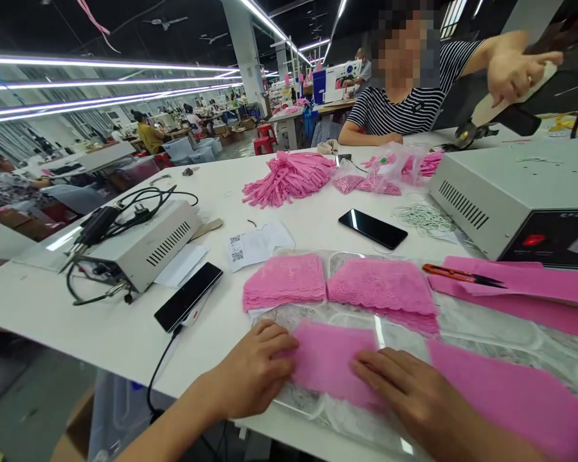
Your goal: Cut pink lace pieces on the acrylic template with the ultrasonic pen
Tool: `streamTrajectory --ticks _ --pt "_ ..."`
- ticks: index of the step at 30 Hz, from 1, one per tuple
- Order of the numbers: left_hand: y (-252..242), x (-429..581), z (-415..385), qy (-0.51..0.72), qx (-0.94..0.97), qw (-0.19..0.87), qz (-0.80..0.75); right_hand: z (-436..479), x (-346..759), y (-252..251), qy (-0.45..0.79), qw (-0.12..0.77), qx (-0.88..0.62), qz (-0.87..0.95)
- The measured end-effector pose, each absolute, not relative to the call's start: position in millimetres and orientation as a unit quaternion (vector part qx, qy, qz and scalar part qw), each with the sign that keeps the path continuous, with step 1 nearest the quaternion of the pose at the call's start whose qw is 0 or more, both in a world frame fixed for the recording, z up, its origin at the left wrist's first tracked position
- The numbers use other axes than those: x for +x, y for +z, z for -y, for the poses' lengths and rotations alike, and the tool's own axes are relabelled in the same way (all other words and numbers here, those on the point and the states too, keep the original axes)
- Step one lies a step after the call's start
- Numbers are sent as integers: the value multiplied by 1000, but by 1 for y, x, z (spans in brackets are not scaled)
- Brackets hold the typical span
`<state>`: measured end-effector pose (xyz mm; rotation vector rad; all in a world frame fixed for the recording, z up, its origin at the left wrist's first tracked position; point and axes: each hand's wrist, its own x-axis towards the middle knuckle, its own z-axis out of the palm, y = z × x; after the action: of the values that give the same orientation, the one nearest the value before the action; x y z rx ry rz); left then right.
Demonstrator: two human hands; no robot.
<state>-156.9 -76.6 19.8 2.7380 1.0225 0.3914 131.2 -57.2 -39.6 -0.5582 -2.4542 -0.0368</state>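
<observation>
A pink fabric piece (334, 362) lies flat on a clear plastic board (347, 420) at the table's front edge. My left hand (260, 366) is closed at its left edge, thumb and fingers pinching the cloth. With fingers stretched out, my right hand (399, 385) lies over the right part of the same piece. Beyond my hands sit two stacks of pink pieces with wavy edges, a left stack (285, 281) and a right stack (383, 289). A larger pink fabric sheet (505, 391) spreads to the right, partly under my right forearm.
Orange-handled thread snips (462, 276) rest on a pink strip (559, 282). A black phone (373, 228), another phone (189, 296), a small grey box with cables (144, 240), a larger machine box (515, 192) and a pink strap bundle (291, 179) surround the board. A co-worker (404, 96) sits opposite.
</observation>
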Motion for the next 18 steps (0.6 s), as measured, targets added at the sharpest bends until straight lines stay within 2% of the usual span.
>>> streamTrajectory --ticks 7,13,18 --pt "18 -161 77 104 927 65 -354 60 139 -52 -11 336 -271 902" --pt "17 -127 46 126 896 179 -386 63 148 -38 -4 352 -350 868" --pt "5 -75 12 104 890 226 -382 81 148 -39 98 326 -385 858"
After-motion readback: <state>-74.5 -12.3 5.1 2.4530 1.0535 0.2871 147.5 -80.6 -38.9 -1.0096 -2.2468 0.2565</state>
